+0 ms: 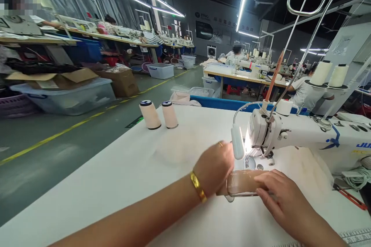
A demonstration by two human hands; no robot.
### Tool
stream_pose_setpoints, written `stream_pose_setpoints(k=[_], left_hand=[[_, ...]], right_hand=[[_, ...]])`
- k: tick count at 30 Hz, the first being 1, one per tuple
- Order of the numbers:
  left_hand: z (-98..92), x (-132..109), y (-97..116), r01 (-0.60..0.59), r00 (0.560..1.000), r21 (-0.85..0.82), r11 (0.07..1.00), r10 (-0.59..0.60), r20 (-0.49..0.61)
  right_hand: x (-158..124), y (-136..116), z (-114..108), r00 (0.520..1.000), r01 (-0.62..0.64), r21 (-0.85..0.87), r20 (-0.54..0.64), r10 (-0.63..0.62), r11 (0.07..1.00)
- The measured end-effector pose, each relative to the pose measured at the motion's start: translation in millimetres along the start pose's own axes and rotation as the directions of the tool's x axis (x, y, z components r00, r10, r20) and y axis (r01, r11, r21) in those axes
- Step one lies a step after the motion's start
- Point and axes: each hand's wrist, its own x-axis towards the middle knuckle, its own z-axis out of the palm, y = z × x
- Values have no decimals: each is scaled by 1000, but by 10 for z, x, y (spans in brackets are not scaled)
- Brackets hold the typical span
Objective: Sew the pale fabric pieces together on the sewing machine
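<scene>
A glossy tan piece [245, 182] lies on the tabletop [116, 193] before the presser foot [247, 161] of the sewing machine [304, 133], apparently not yet under it; no stitching is discernible. The right hand [290, 200], loosely open, rests on it; the left hand [215, 165] curls beside it, grip hidden.

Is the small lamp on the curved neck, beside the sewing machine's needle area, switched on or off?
On: next to the lamp, a bright white glow lights the sewing machine head.
</scene>
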Motion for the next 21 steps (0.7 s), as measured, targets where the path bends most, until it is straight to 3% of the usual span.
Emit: stream_pose_setpoints(k=[3,5,13,21], left_hand=[[373,-194,160,-113,990,4,994,113,85],[438,-249,220,-122,989,-33,992,124,83],[248,-316,337,0,981,-203,979,39,192],[248,-329,172,-17,970,-397,918,111,216]], right_hand=[[79,85,-26,995,29,-49,96,-24,998],[161,141,5,992,50,-75,122,-41,996],[330,320,317,987,156,-113,44,-152,981],[225,371,380,987,158,-158,35,-154,975]])
